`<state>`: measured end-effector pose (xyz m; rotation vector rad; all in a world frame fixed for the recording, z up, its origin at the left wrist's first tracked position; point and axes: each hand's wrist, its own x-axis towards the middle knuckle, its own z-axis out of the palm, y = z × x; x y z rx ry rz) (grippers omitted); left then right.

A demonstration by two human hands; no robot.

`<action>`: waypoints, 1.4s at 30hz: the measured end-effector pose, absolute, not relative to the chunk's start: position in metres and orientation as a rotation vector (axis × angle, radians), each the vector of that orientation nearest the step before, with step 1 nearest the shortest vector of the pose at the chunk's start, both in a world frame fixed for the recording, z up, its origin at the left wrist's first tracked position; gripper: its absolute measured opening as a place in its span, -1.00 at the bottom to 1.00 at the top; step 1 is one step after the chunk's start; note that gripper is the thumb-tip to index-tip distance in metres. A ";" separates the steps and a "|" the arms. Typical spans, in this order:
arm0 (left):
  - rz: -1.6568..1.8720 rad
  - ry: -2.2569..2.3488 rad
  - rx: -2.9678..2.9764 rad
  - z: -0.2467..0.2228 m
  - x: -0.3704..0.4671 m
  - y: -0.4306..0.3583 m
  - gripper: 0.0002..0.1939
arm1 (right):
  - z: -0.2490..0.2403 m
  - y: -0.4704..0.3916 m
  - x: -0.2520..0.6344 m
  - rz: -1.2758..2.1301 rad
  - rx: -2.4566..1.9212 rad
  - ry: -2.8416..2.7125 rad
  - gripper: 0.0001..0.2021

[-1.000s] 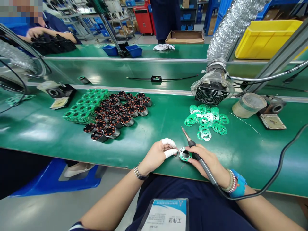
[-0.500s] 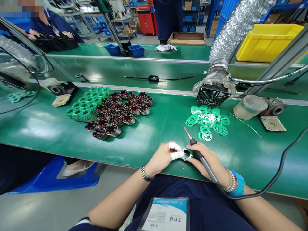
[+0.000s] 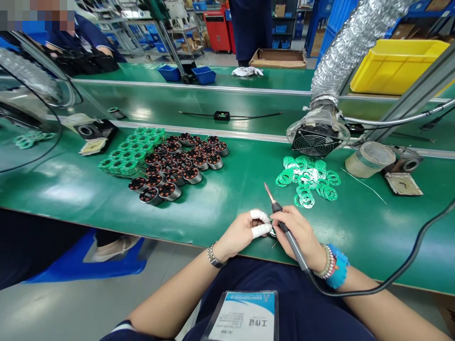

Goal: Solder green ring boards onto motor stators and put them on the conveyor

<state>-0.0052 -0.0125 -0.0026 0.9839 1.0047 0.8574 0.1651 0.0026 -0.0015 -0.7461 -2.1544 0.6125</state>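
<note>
My left hand (image 3: pixel 239 233), its thumb and index finger wrapped in white finger covers, pinches a small round motor part with a green ring circuit board (image 3: pixel 272 232) near the table's front edge. Most of this part is hidden behind my right hand (image 3: pixel 301 233). A soldering iron (image 3: pixel 293 247) lies in my right hand, its tip pointing up and away, apart from the part. The right fingertips are at the part's right side. Beyond my hands is a loose pile of green ring circuit boards (image 3: pixel 304 180). To the left, wound motor stators (image 3: pixel 175 177) stand in rows.
Stacked green ring boards (image 3: pixel 122 163) adjoin the stators. A fume extractor fan (image 3: pixel 315 142) stands behind the loose boards, with a round tub (image 3: pixel 369 160) and a soldering iron stand (image 3: pixel 403 182) on its right. The iron's black cable (image 3: pixel 408 263) arcs over my right forearm. A co-worker sits far left.
My right hand has moved left and turned inward over the motor part, covering more of it. The soldering iron's tip has shifted left with it. My left hand keeps its pinch.
</note>
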 end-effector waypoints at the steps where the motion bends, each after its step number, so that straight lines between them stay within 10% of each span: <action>1: 0.860 1.004 0.996 -0.003 -0.006 -0.013 -0.79 | -0.003 0.002 0.165 0.609 -0.745 -2.164 -0.71; 42: 0.835 1.127 0.973 -0.007 -0.010 -0.009 -0.91 | 0.030 -0.018 0.213 0.835 -0.967 -2.014 -0.79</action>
